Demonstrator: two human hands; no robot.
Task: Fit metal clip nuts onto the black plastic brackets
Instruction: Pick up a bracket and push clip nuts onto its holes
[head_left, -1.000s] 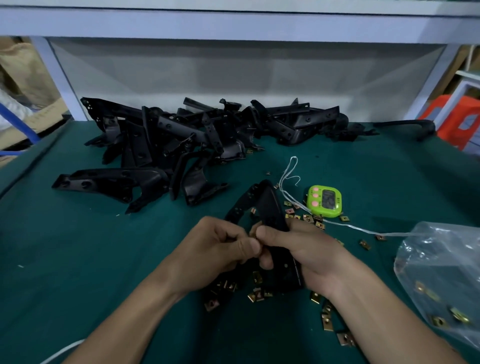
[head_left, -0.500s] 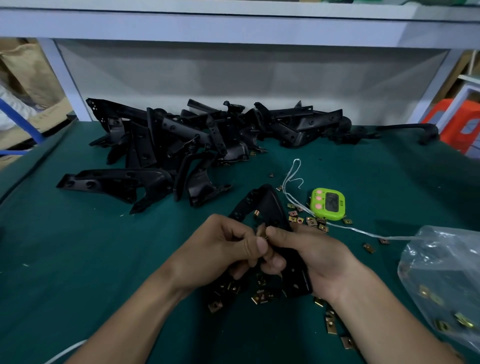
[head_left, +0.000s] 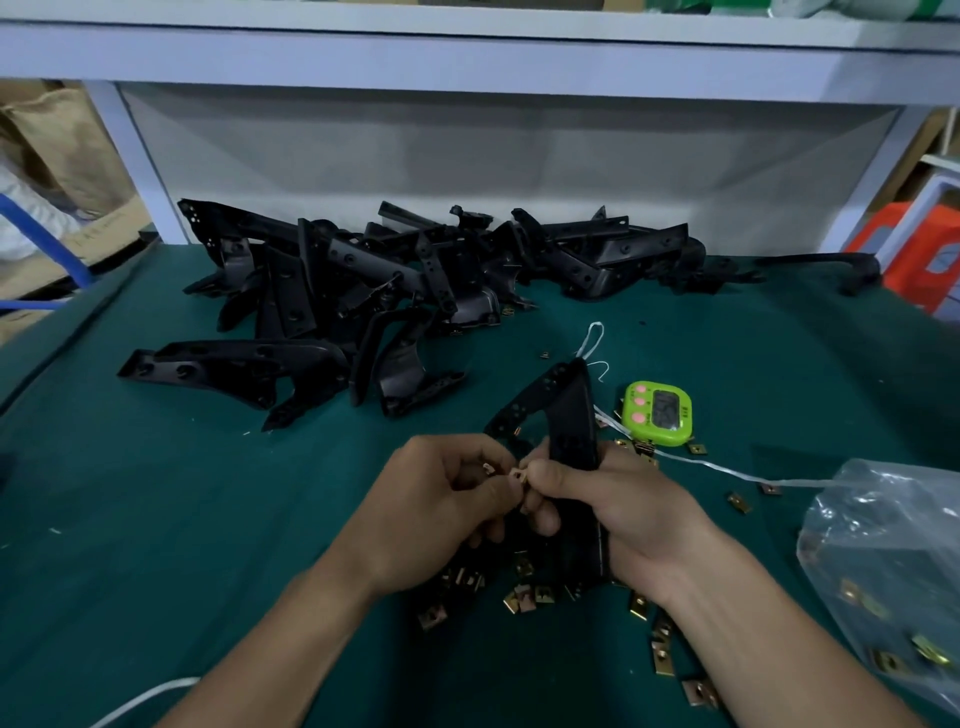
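A black plastic bracket (head_left: 569, 415) stands tilted over the green table, its far end pointing away from me. My right hand (head_left: 618, 512) grips its lower part. My left hand (head_left: 441, 504) pinches a small metal clip nut (head_left: 518, 474) against the bracket's edge, where both thumbs meet. Another clip nut (head_left: 518, 430) sits on the bracket's left arm. Several loose brass-coloured clip nuts (head_left: 524, 592) lie on the cloth under and beside my wrists.
A heap of black brackets (head_left: 395, 291) fills the back of the green table (head_left: 156, 519). A green timer (head_left: 658, 413) lies right of the held bracket, with white string (head_left: 727, 470) trailing to a clear plastic bag (head_left: 893, 566) of clip nuts at the right edge.
The held bracket and both hands have shifted slightly away from me. The clip nut now shows between my thumbs at the bracket's edge.
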